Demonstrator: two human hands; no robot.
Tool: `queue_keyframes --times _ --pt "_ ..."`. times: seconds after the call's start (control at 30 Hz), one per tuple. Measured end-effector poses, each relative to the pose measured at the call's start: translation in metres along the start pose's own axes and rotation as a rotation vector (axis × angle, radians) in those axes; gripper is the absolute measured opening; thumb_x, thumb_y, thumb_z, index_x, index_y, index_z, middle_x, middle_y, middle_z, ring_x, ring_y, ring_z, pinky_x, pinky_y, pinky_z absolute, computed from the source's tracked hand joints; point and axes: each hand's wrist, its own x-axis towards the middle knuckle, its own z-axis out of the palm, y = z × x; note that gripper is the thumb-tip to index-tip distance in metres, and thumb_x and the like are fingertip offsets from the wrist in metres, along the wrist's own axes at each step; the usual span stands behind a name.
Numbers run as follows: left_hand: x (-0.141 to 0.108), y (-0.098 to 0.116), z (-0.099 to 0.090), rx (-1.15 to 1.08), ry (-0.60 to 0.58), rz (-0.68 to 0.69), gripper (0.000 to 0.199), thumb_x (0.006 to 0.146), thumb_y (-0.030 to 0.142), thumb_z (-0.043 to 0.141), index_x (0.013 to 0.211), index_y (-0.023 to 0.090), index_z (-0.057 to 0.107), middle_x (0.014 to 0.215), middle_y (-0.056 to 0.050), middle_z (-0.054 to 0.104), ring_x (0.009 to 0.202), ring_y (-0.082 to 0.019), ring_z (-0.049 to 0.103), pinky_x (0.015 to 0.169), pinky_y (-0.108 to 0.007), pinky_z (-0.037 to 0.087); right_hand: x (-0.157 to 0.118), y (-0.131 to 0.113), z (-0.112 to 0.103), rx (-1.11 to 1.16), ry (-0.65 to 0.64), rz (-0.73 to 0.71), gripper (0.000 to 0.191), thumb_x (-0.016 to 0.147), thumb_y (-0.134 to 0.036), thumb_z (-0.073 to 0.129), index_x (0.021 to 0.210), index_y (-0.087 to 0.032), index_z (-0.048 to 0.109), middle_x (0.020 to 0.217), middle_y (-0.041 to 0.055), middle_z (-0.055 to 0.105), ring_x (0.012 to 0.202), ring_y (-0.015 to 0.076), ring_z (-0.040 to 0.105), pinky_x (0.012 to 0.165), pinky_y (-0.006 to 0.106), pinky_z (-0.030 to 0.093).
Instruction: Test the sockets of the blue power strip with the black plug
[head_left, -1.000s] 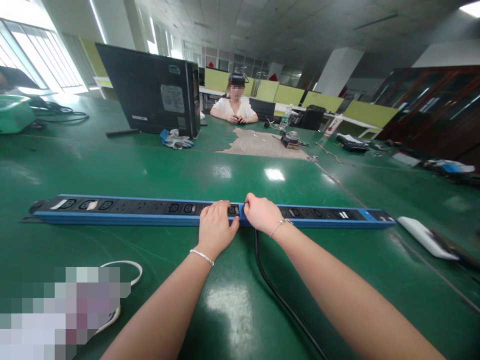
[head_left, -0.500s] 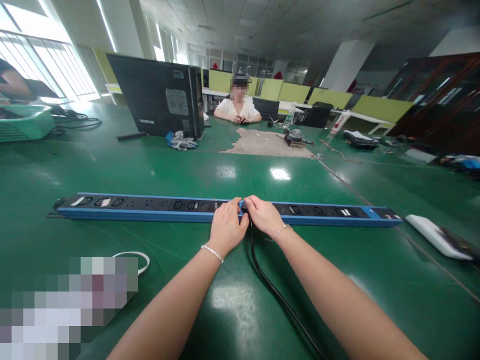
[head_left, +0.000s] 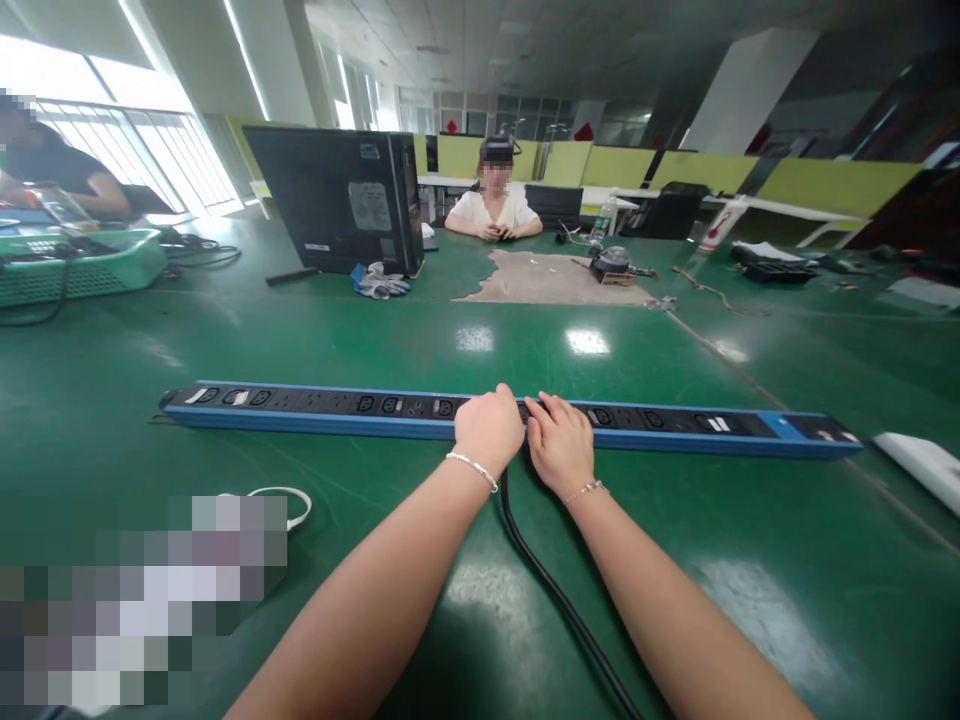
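Observation:
A long power strip (head_left: pixel 337 402), blue-sided with black sockets along its top, lies crosswise on the green table. My left hand (head_left: pixel 489 430) is closed in a fist over its middle, at the upper end of a black power cord (head_left: pixel 551 582). The plug end of the cord is hidden under that hand. Just to the right, my right hand (head_left: pixel 561 445) grips the strip with curled fingers over its top and the thumb near the left hand. From between the hands the cord runs down toward the bottom edge of the view.
A black computer case (head_left: pixel 337 200) stands behind the strip, with gloves (head_left: pixel 380 282) at its foot. On the left are a green basket (head_left: pixel 90 268) and another person. Someone sits across the table. At right lies a white object (head_left: pixel 919 468); a blurred-out item (head_left: pixel 150 600) is near left.
My left hand has closed into a fist over the cord's end. My right hand has moved off that spot, slightly right along the strip. The view has turned a little left.

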Motion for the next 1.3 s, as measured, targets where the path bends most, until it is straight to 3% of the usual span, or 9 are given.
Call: queue_keyframes --times 0.23,0.33,0.4,0.5,0.63,0.8,0.9,1.0,1.3 --pt "-0.001 -0.005 0.007 0.014 0.047 -0.021 0.02 0.086 0.026 0.039 0.093 0.016 0.055 0.079 -0.013 0.069 0.078 -0.023 0.068 0.065 -0.029 0.049 0.0 0.0 0.001 0.021 0.016 -0.005 0.036 0.093 -0.028 0.039 0.12 -0.022 0.062 0.128 0.0052 0.059 0.119 0.023 0.047 0.1 0.039 0.03" --pt "-0.005 0.0 0.0 -0.005 0.034 -0.072 0.023 0.087 0.027 0.038 0.095 0.016 0.056 0.078 -0.012 0.069 0.078 -0.023 0.068 0.066 -0.03 0.049 0.001 0.0 0.002 0.031 0.019 -0.004 0.036 0.092 -0.028 0.04 0.119 -0.021 0.062 0.128 0.0051 0.059 0.119 0.0228 0.047 0.099 0.038 0.031" --pt "-0.006 0.008 -0.016 -0.036 0.063 -0.115 0.025 0.088 0.029 0.037 0.099 0.017 0.056 0.08 -0.011 0.07 0.077 -0.022 0.068 0.068 -0.031 0.049 0.001 0.0 0.001 0.031 0.01 0.0 0.036 0.092 -0.028 0.04 0.12 -0.022 0.062 0.128 0.0051 0.059 0.12 0.0227 0.047 0.099 0.038 0.031" --pt "-0.005 0.015 -0.054 -0.073 0.23 -0.079 0.031 0.09 0.036 0.037 0.112 0.02 0.054 0.089 -0.01 0.07 0.081 -0.021 0.067 0.073 -0.033 0.048 0.0 -0.001 0.0 0.026 -0.006 0.007 0.036 0.092 -0.029 0.04 0.12 -0.022 0.061 0.128 0.0047 0.058 0.12 0.0228 0.046 0.1 0.039 0.031" --pt "0.001 -0.012 -0.088 -0.071 0.242 -0.039 0.033 0.09 0.04 0.039 0.111 0.022 0.055 0.096 -0.009 0.069 0.089 -0.022 0.065 0.079 -0.034 0.047 0.0 -0.001 0.0 0.037 -0.006 0.014 0.037 0.092 -0.03 0.039 0.121 -0.023 0.061 0.129 0.0045 0.058 0.12 0.0226 0.046 0.1 0.038 0.031" --pt "-0.002 -0.09 -0.071 -0.025 0.052 -0.247 0.033 0.088 0.037 0.039 0.113 0.02 0.053 0.095 -0.013 0.069 0.088 -0.026 0.065 0.076 -0.036 0.047 0.001 -0.001 0.001 0.065 0.002 0.021 0.037 0.092 -0.03 0.04 0.12 -0.022 0.062 0.128 0.0053 0.059 0.12 0.0227 0.046 0.099 0.039 0.031" --pt "-0.01 -0.118 -0.057 -0.006 -0.02 -0.246 0.03 0.087 0.038 0.04 0.109 0.023 0.055 0.099 -0.011 0.069 0.091 -0.025 0.065 0.076 -0.033 0.046 0.001 -0.001 0.001 0.08 0.009 0.027 0.037 0.091 -0.03 0.04 0.119 -0.022 0.063 0.127 0.0057 0.059 0.119 0.0231 0.046 0.099 0.039 0.031" --pt "-0.013 -0.126 -0.051 0.0 -0.082 -0.202 0.03 0.087 0.038 0.041 0.108 0.023 0.056 0.097 -0.01 0.07 0.092 -0.023 0.064 0.076 -0.031 0.046 0.001 -0.001 0.001 0.089 0.015 0.029 0.037 0.091 -0.029 0.041 0.12 -0.022 0.063 0.127 0.0061 0.059 0.119 0.0235 0.046 0.098 0.04 0.031" --pt "-0.001 -0.122 -0.043 0.138 -0.142 -0.194 0.035 0.085 0.042 0.039 0.109 0.024 0.057 0.096 -0.011 0.07 0.09 -0.025 0.065 0.076 -0.034 0.047 0.001 0.0 0.002 0.092 0.01 0.026 0.037 0.092 -0.03 0.039 0.119 -0.022 0.063 0.127 0.0058 0.059 0.119 0.023 0.046 0.098 0.039 0.03"
